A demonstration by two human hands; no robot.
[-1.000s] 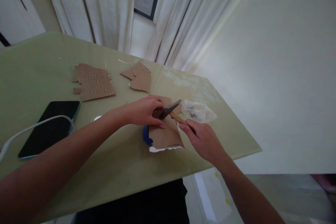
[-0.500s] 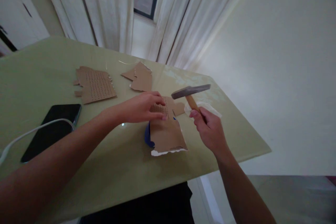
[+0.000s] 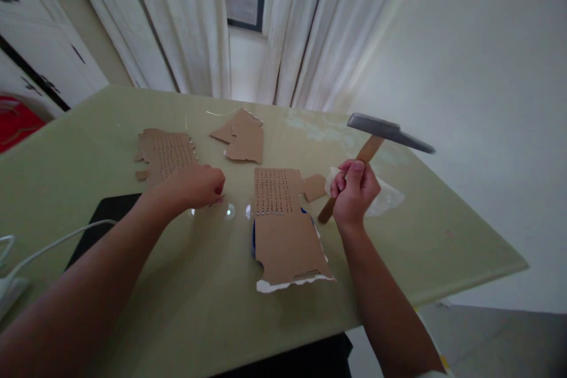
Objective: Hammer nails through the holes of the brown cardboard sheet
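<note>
My right hand (image 3: 358, 192) grips the wooden handle of a hammer (image 3: 376, 126), its dark metal head raised over the right side of the table. My left hand (image 3: 199, 186) is closed near the table, left of the middle; a tiny thing seems to show at its fingertips, too small to make out. Between my hands lies a piece of brown cardboard (image 3: 286, 242) with rows of small dark dots in its upper half and a torn white front edge. Something blue (image 3: 254, 239) peeks out from underneath. My left hand partly covers another dotted cardboard piece (image 3: 166, 150).
Torn cardboard scraps (image 3: 248, 139) lie toward the back of the table (image 3: 199, 319). Crumpled clear plastic (image 3: 387, 196) sits behind my right hand. A dark phone (image 3: 113, 209) with a white cable (image 3: 57, 242) is partly under my left arm. Curtains (image 3: 186, 23) hang behind.
My left hand has left the middle cardboard, moving left and closing. My right hand has lifted the hammer up and to the right. The view has shifted a little.
</note>
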